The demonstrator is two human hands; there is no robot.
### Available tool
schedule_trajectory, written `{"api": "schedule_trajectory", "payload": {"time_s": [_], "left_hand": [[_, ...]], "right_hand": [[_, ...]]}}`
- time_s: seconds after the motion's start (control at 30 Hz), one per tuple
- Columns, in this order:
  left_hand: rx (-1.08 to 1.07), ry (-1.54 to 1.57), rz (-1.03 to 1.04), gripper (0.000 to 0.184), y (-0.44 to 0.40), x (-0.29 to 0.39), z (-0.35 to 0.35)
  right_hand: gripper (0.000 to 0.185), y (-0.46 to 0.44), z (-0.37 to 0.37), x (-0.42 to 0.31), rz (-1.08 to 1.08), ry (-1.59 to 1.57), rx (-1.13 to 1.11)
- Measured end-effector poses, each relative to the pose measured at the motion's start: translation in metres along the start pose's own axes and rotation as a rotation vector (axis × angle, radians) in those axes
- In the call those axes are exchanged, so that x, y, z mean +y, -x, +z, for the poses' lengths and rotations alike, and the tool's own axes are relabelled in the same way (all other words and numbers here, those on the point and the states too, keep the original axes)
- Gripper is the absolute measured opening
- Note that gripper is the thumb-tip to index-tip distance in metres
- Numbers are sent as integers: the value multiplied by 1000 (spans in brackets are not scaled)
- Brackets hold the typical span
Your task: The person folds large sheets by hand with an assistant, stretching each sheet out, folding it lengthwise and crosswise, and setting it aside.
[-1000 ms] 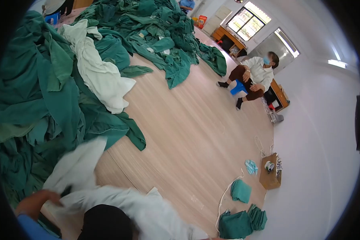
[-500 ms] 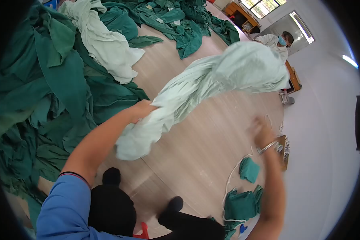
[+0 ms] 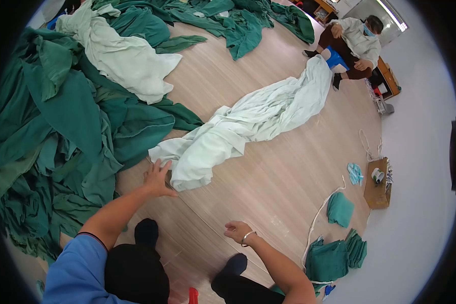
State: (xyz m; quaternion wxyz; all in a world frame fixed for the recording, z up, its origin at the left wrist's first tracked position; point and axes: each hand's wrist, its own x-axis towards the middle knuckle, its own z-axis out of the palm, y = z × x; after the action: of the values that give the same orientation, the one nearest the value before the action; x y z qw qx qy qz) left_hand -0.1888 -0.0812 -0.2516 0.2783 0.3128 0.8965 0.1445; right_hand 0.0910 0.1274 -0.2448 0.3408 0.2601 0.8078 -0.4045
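Observation:
A long pale green cloth (image 3: 248, 116) lies bunched and wrinkled across the floor, stretching from near my left hand toward the far right. My left hand (image 3: 158, 178) is at its near end, fingers spread and holding nothing; whether the fingertips touch the fabric I cannot tell. Lower and to the right, my right hand (image 3: 238, 231), with a bracelet at the wrist, hovers apart from the cloth, its fingers loosely bent and nothing in them.
Dark green cloths (image 3: 76, 116) are heaped at left, a whitish cloth (image 3: 131, 55) on top. A seated person (image 3: 357, 43) is at the far right. Folded green bundles (image 3: 327, 261), a white cord (image 3: 316, 218) and a cardboard box (image 3: 379, 190) are along the right wall.
The pale cloth was airborne in my left hand and now rests on the floor, released. My right hand has come down and inward from the right. The far person shows more fully.

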Motion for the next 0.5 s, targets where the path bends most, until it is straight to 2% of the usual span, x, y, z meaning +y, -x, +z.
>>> {"api": "schedule_trajectory", "payload": {"time_s": [0.07, 0.1, 0.17, 0.2, 0.27, 0.3, 0.37, 0.4, 0.47, 0.5], "left_hand": [[151, 39, -14, 92, -6, 20, 6], [150, 50, -7, 92, -19, 13, 21], [208, -215, 157, 80, -60, -4, 58], [220, -205, 170, 80, -61, 12, 45], [-345, 633, -83, 62, -37, 60, -14], [-344, 628, -77, 62, -20, 81, -33], [-288, 1364, 130, 51, 14, 111, -64], [-301, 1349, 124, 51, 22, 113, -77], [-577, 1772, 258, 51, 23, 120, -106], [-611, 1804, 238, 53, 24, 118, -117]], "right_hand": [[38, -3, 1, -4, -11, -169, 53], [38, -5, 5, -3, -1, -163, 59], [37, -11, 11, 4, -11, -367, 66], [37, -10, 8, 3, -8, -358, 84], [35, -5, 3, -4, -42, -322, 140], [37, -3, -3, -6, -54, -200, 138], [42, -4, -12, -5, -107, -205, 184], [44, -3, -18, -3, -145, -269, 221], [50, -6, -33, 3, -195, -487, 306], [54, -11, -37, 6, -219, -607, 350]]}}
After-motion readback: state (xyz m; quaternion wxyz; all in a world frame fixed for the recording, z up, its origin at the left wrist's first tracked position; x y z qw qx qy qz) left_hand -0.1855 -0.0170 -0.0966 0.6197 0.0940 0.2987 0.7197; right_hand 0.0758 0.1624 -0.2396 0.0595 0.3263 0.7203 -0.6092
